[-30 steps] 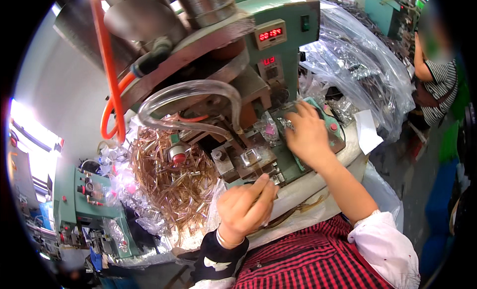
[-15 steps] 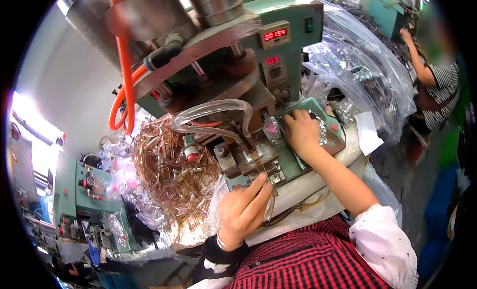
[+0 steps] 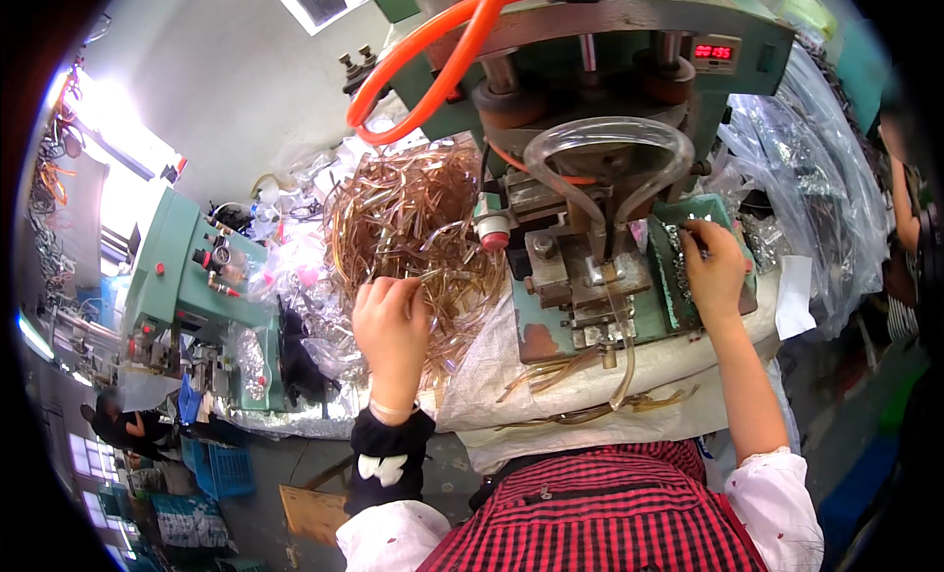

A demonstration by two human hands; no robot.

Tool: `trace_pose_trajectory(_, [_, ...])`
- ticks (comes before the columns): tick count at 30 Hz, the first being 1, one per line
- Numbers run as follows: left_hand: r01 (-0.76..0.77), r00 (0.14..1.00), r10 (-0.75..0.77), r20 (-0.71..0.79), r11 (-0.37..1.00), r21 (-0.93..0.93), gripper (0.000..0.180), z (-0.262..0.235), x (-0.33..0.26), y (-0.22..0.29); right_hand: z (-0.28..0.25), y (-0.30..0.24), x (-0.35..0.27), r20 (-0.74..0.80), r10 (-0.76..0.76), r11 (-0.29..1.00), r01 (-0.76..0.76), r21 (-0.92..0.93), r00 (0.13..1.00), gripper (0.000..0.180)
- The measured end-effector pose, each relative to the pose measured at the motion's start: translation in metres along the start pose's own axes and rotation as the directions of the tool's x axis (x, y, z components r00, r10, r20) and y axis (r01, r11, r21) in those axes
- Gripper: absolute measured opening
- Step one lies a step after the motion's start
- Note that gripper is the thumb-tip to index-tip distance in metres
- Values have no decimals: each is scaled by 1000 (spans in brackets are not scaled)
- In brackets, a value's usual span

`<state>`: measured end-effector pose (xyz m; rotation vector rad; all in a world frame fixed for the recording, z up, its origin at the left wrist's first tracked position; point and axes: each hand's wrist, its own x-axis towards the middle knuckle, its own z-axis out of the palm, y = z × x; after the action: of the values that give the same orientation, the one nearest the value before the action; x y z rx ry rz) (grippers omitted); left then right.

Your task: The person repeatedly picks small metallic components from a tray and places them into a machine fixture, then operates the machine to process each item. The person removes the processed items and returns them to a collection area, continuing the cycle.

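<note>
My left hand (image 3: 391,331) is over the front edge of a heap of brownish see-through plastic strips (image 3: 418,213). Its fingers are curled inward; a thin strip end shows by the fingertips, but whether they grip it is unclear. At the green tray (image 3: 723,210) of small silver metal pieces (image 3: 678,267), my right hand (image 3: 716,272) has thumb and fingers drawn together; what they pinch is hidden. Between the hands stands a press with a metal fixture (image 3: 590,277). One clear strip (image 3: 621,351) hangs from the fixture's front, and a looped clear tube (image 3: 610,130) rises above it.
An orange air hose (image 3: 433,66) loops at the press's upper left. A red-capped button (image 3: 494,233) sits left of the fixture. Loose strips (image 3: 600,413) lie along the cloth-covered front edge. A second green machine (image 3: 187,267) stands left; plastic sheeting (image 3: 816,179) and another person are at right.
My left hand has left the strip at the fixture and moved left to the strip heap. My right hand stays at the tray, its fingers now pinched. The view has swung left.
</note>
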<state>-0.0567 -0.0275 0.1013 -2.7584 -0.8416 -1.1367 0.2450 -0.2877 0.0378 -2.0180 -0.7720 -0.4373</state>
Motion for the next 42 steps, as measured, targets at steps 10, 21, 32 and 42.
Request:
trace_pose_trajectory(10, [112, 983, -124, 138, 989, 95, 24, 81, -31, -47, -53, 0, -36, 163, 402, 820, -434, 372, 901, 21])
trace_pose_trajectory(21, [665, 543, -410, 733, 743, -77, 17, 29, -34, -49, 6, -101, -14, 259, 73, 705, -233, 670, 963, 33])
trace_pose_trajectory(32, [-185, 966, 2, -260, 705, -685, 11, -22, 3, 100, -23, -139, -8, 481, 119, 557, -459, 692, 869, 45])
trace_pose_trajectory(42, [-704, 708, 626, -325, 591, -394, 26, 32, 14, 153, -21, 15, -23, 69, -20, 916, 46, -399, 997, 25])
